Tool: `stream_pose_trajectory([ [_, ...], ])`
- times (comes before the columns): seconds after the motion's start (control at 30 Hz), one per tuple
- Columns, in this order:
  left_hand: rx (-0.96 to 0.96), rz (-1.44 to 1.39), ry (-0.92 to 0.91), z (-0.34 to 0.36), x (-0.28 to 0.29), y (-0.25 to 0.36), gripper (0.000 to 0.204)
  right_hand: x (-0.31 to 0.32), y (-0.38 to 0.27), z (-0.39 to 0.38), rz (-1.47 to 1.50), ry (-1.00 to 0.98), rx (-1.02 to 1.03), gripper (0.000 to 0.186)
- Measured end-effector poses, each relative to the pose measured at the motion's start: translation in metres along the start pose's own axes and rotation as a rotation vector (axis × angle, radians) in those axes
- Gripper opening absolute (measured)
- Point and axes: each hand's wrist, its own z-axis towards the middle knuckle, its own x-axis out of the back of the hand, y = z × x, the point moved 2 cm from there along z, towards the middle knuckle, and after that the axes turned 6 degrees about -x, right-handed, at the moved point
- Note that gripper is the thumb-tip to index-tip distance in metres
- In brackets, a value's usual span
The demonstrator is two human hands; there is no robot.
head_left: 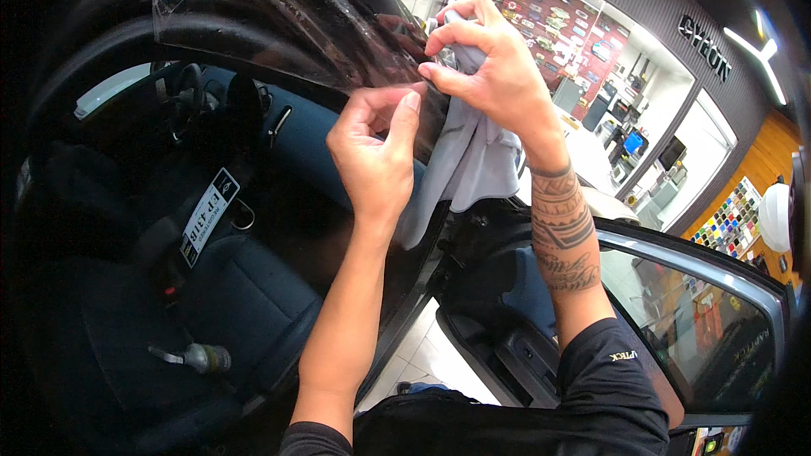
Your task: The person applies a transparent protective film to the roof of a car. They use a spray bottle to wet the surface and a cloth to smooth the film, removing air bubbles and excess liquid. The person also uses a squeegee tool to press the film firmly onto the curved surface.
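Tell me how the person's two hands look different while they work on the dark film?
The left hand pinches the lower edge of the dark film with bare fingers; the right hand grips a grey cloth bunched against the film. The left hand sits lower, the right hand higher. The right forearm bears dark tattoo bands; the left forearm is plain. Both hands are bare and touch the same film.

Two hands are showing, a left hand (376, 152) and right hand (490, 67), with one grey cloth (469, 160), one dark film sheet (279, 25) and one spray bottle (203, 358).
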Motion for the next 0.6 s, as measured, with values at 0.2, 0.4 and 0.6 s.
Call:
stream_pose_trajectory([
  [0.2, 0.0, 0.001, -0.031, 0.0018, 0.0008, 0.0015, 0.005, 0.0007, -0.0033, 0.001, -0.001, -0.009, -0.06, 0.026],
  [0.4, -0.009, 0.02, 0.017, -0.0036, -0.0011, 0.0004, 0.007, -0.0002, -0.0073, -0.0012, -0.044, 0.025, -0.079, 0.026],
  [0.6, 0.017, 0.077, 0.045, -0.0058, -0.001, 0.0059, 0.007, -0.0006, -0.0028, 0.0023, 0.034, -0.046, -0.036, 0.026],
])
